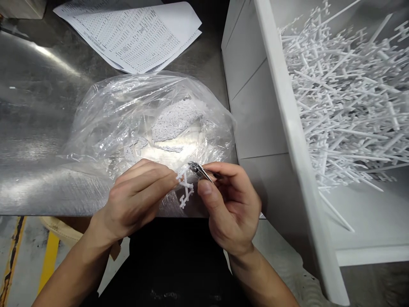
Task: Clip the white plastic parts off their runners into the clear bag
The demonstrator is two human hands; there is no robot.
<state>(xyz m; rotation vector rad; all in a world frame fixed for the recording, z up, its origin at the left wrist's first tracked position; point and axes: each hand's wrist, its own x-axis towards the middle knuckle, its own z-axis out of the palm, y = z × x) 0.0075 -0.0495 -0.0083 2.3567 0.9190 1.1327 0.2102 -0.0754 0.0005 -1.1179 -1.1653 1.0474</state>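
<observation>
My left hand [139, 196] is closed, pinching a small branched white plastic sprue [186, 187] that sticks out to the right of its fingertips. Between the thumb and fingers of my right hand [231, 204] is a metal nail clipper [200, 170]. Its jaws point up and left, close beside the upper part of the sprue; whether they touch it I cannot tell. Behind both hands a clear plastic bag [105, 111] lies spread on the metal table, with a heap of small white parts [177, 119] and a smaller cluster [136, 147] in it.
On the right stands a grey-white plastic bin [281, 85] whose tall wall borders the work area, holding many white branched sprues [351, 102]. Printed sheets [137, 34] lie at the back of the metal table [35, 128]. Below its front edge is a tan container [64, 230].
</observation>
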